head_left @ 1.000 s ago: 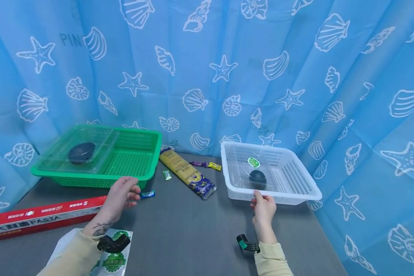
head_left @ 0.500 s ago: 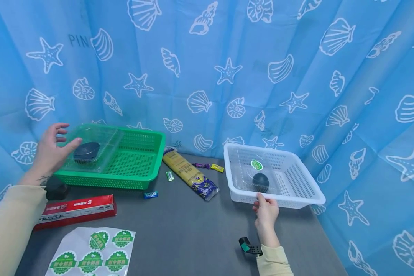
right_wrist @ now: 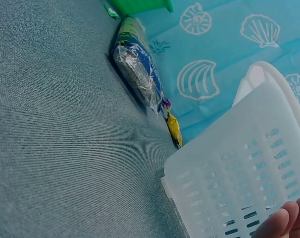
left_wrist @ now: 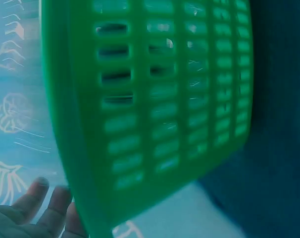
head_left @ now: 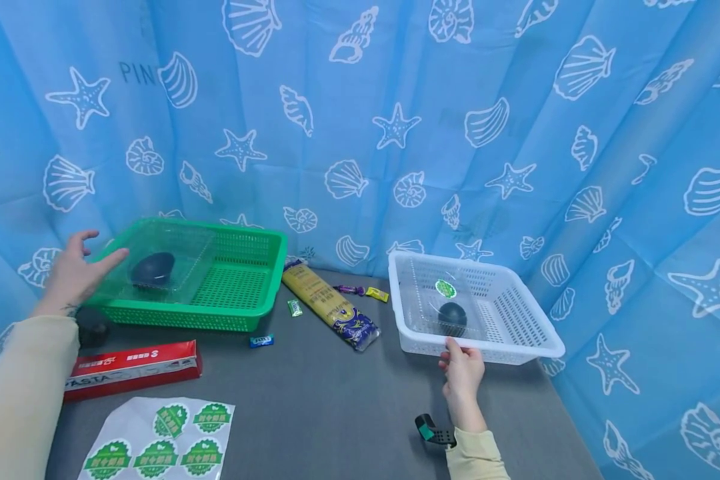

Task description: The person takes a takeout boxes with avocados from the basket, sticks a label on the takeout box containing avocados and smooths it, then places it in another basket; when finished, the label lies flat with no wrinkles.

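Note:
My left hand point(head_left: 75, 277) is at the left side of the green basket point(head_left: 180, 317), thumb and fingers spread apart; in the left wrist view its fingertips point(left_wrist: 41, 183) are right at the rim. Inside that basket, at the left, lies a clear plastic box point(head_left: 189, 260) with a dark rounded thing point(head_left: 153, 270) in it. My right hand point(head_left: 463, 380) pinches the front rim of the white basket point(head_left: 504, 350), thumb on top and fingers below. A second clear box point(head_left: 417, 293) sits there, bearing a green round sticker point(head_left: 446, 288), with another dark rounded thing point(head_left: 453, 317).
Between the baskets lie a yellow and purple pasta packet point(head_left: 330, 303) and several small wrapped candies, among them a blue one point(head_left: 261, 341) and a yellow one point(head_left: 377, 294). A red pasta box point(head_left: 138, 370) and a sheet of green stickers point(head_left: 156, 440) are at front left. A blue curtain point(head_left: 348, 133) hangs behind.
My left hand has moved from the green basket's front right corner to its left side. The clear box there sits slightly lower than half a second ago. My right hand keeps its hold.

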`<action>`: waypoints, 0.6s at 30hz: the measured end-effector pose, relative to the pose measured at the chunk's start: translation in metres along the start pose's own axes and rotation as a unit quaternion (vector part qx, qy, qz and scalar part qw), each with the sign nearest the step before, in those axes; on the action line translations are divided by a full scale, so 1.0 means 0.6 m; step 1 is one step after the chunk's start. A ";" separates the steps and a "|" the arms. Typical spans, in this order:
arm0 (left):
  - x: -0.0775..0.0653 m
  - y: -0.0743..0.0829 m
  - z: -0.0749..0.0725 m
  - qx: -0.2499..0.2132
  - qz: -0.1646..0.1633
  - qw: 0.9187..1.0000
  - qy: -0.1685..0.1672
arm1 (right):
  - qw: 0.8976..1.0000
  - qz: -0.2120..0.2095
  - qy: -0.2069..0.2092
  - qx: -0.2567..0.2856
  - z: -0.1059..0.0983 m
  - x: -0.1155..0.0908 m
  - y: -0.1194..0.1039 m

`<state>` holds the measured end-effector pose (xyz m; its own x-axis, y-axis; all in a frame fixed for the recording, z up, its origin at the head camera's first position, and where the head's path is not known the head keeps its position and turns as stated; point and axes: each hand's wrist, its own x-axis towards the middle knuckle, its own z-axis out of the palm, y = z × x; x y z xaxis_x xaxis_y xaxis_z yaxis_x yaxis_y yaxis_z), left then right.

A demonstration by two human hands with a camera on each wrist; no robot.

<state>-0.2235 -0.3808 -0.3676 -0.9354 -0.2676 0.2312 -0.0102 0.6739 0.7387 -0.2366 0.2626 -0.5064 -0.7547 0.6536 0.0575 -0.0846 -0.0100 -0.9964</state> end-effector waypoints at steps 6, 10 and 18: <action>-0.001 0.005 0.017 -0.025 -0.022 0.999 -0.006 | 1.000 0.003 -0.013 0.012 -0.001 -0.003 -0.007; 0.001 0.010 0.026 -0.019 -0.016 1.000 -0.005 | 1.000 0.003 -0.013 0.016 -0.002 -0.003 -0.006; -0.001 0.019 0.037 0.005 -0.037 0.999 0.006 | 1.000 0.007 -0.002 0.010 -0.002 0.003 0.002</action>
<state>-0.2313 -0.3575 -0.3733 -0.9277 -0.3247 0.1844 -0.0823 0.6596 0.7471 -0.2373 0.2646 -0.5074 -0.7583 0.6504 0.0436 -0.0868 -0.0345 -0.9956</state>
